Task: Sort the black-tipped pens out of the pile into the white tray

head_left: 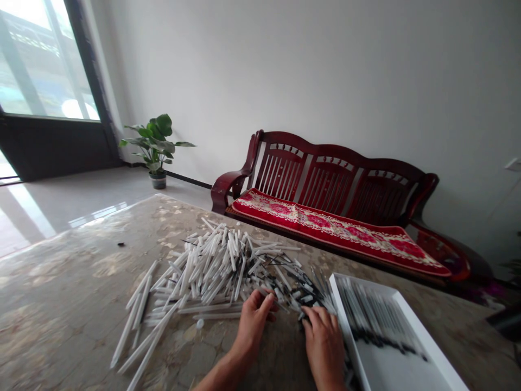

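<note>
Your left hand (253, 321) has its fingers curled into the black-tipped end of the white sticks (207, 274), and your right hand (322, 343) is spread over them, though I can't tell if either is gripping. Go gently there, since the white tray (345, 320) sits just right of your right hand. Your roomiest side is the table (52, 309) at lower left.

You have your left hand (252, 328) and your right hand (323, 347), one white tray (401, 369), one heap of white tubes (211, 277), too many to count, one potted plant (154, 144) and one red settee (325, 182).
</note>
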{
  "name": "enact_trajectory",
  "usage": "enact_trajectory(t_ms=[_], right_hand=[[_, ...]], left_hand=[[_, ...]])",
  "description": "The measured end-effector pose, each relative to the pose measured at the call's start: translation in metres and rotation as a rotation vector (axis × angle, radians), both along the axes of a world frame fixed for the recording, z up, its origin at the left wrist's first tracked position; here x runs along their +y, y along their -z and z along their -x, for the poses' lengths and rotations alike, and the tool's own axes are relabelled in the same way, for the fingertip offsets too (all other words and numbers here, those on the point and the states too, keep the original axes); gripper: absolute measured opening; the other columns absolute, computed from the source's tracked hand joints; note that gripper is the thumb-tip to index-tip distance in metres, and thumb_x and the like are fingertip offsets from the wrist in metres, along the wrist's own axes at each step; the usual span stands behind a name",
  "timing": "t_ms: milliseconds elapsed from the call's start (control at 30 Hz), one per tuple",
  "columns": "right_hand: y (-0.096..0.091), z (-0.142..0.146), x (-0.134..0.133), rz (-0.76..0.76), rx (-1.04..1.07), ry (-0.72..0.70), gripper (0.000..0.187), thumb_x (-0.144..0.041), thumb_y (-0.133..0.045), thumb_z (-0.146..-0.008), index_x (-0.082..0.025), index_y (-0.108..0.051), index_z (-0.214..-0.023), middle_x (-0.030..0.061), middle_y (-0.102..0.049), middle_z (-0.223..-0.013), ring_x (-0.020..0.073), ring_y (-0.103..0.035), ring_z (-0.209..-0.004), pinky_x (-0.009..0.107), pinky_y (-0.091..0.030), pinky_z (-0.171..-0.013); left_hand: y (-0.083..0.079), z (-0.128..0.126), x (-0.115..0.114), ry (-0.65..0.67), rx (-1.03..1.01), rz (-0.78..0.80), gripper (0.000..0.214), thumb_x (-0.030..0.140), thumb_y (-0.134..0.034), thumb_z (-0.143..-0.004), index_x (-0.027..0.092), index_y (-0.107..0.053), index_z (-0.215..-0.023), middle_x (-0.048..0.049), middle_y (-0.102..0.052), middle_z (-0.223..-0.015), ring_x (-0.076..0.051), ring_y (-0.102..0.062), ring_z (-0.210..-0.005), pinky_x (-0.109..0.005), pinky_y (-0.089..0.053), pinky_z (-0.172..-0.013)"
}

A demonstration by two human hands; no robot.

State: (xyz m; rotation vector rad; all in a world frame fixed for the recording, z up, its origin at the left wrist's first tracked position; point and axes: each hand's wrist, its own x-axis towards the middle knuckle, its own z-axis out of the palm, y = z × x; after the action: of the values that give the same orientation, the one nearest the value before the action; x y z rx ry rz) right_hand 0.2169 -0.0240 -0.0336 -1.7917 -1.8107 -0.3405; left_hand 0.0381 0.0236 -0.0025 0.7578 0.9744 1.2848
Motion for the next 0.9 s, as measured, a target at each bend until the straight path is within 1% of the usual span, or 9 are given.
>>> enact_trajectory(t_ms=[100,200,367,467,567,667,733,833,900], right_hand=[[-0.003,0.002,-0.001,-0.002,-0.008,0.022,0.025,-0.033,-0.043,-0.096,-0.024,-0.065,-0.092,0.0066,-0.067,-0.092,0.0263,-0.057,-0.085,0.039,-0.041,-0.079],[-0.004,0.004,-0.001,-0.012,-0.007,0.028,0.030,-0.040,-0.039,-0.098,-0.024,-0.062,-0.087,0.0068,-0.067,-0.089,0.0262,-0.057,-0.085,0.039,-0.040,-0.080],[-0.006,0.007,-0.002,-0.097,0.040,0.041,0.038,-0.047,-0.031,-0.099,-0.023,-0.061,-0.092,0.0074,-0.067,-0.085,0.0249,-0.058,-0.082,0.037,-0.041,-0.078],[-0.007,0.009,-0.002,-0.094,0.079,0.047,0.043,-0.047,-0.028,-0.100,-0.023,-0.063,-0.098,0.0089,-0.068,-0.088,0.0257,-0.060,-0.085,0.038,-0.043,-0.078],[-0.005,0.010,-0.001,-0.071,0.207,0.035,0.044,-0.049,-0.029,-0.099,-0.023,-0.064,-0.099,0.0099,-0.068,-0.091,0.0256,-0.062,-0.088,0.037,-0.046,-0.078],[0.000,0.011,0.002,-0.058,0.398,-0.026,0.042,-0.050,-0.034,-0.097,-0.021,-0.065,-0.100,0.0103,-0.070,-0.093,0.0241,-0.065,-0.088,0.035,-0.050,-0.077],[0.002,0.013,0.004,-0.051,0.507,-0.073,0.039,-0.049,-0.039,-0.096,-0.021,-0.066,-0.100,0.0098,-0.071,-0.094,0.0231,-0.067,-0.088,0.034,-0.052,-0.077],[0.000,0.020,0.004,-0.055,0.617,-0.132,0.032,-0.045,-0.046,-0.094,-0.021,-0.067,-0.100,0.0089,-0.072,-0.095,0.0217,-0.068,-0.089,0.031,-0.054,-0.078],[-0.003,0.026,0.003,-0.066,0.653,-0.165,0.028,-0.041,-0.049,-0.093,-0.021,-0.067,-0.099,0.0084,-0.072,-0.094,0.0208,-0.068,-0.088,0.030,-0.054,-0.078]], left_hand=[[0.000,0.002,0.001,0.001,-0.005,0.038,0.040,0.052,-0.077,-0.061,0.017,-0.066,-0.078,-0.0001,-0.065,-0.069,-0.015,-0.060,-0.063,-0.023,-0.046,-0.051],[0.000,0.003,0.002,-0.018,-0.003,0.063,0.041,0.052,-0.077,-0.060,0.017,-0.065,-0.078,0.0003,-0.065,-0.068,-0.015,-0.060,-0.064,-0.023,-0.046,-0.053],[0.002,0.004,0.002,-0.013,-0.021,0.079,0.043,0.053,-0.078,-0.058,0.017,-0.065,-0.078,0.0000,-0.065,-0.069,-0.016,-0.060,-0.065,-0.023,-0.046,-0.054],[0.002,0.004,0.002,-0.006,-0.020,0.076,0.044,0.053,-0.078,-0.059,0.016,-0.064,-0.080,0.0003,-0.065,-0.070,-0.015,-0.060,-0.065,-0.023,-0.046,-0.054],[0.001,0.003,0.001,0.019,-0.007,0.060,0.042,0.053,-0.077,-0.061,0.017,-0.063,-0.078,-0.0002,-0.066,-0.072,-0.015,-0.060,-0.065,-0.023,-0.046,-0.054],[-0.001,0.001,-0.002,0.099,0.000,0.041,0.041,0.053,-0.076,-0.063,0.017,-0.062,-0.076,-0.0016,-0.068,-0.074,-0.016,-0.060,-0.065,-0.024,-0.047,-0.052],[-0.002,-0.001,-0.004,0.127,-0.038,0.064,0.042,0.054,-0.077,-0.061,0.017,-0.062,-0.076,-0.0015,-0.068,-0.075,-0.015,-0.060,-0.064,-0.024,-0.047,-0.052],[-0.002,-0.003,-0.004,0.095,-0.166,0.137,0.045,0.052,-0.083,-0.055,0.017,-0.062,-0.076,-0.0008,-0.069,-0.075,-0.014,-0.061,-0.064,-0.024,-0.050,-0.055],[-0.002,-0.003,-0.002,0.056,-0.241,0.181,0.047,0.049,-0.086,-0.050,0.016,-0.063,-0.075,-0.0009,-0.068,-0.073,-0.013,-0.062,-0.063,-0.024,-0.051,-0.057]])
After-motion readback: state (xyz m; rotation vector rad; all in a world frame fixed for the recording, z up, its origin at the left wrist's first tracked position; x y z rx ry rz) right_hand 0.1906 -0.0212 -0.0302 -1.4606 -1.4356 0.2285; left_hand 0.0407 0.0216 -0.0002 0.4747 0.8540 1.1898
